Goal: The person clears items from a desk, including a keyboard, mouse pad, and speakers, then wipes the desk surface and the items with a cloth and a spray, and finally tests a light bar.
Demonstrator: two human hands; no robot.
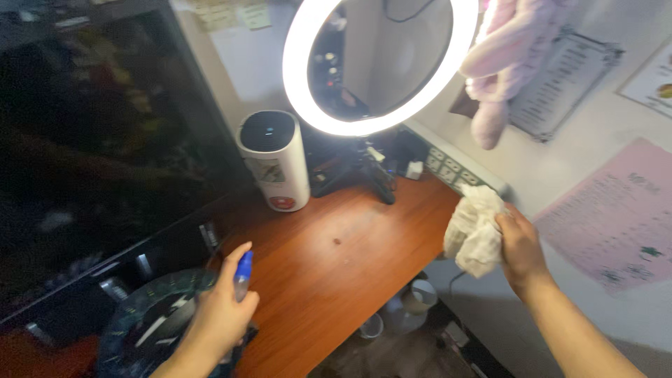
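Right now the left hand (220, 315) grips a blue-topped spray bottle (242, 274) over the tabletop's (329, 259) near left edge, the right hand (519, 245) clutches a bunched white cloth (474, 227) beyond the right edge; better to spray lightly, then wipe with firm, overlapping strokes.

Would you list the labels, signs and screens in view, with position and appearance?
Screen: left, large, black, off.
Canister label: on white cylinder, red round patch.
Sticky notes: top wall, pale yellow.
Framed sheet: right wall, dark frame.
Pink poster: right wall, rectangular.
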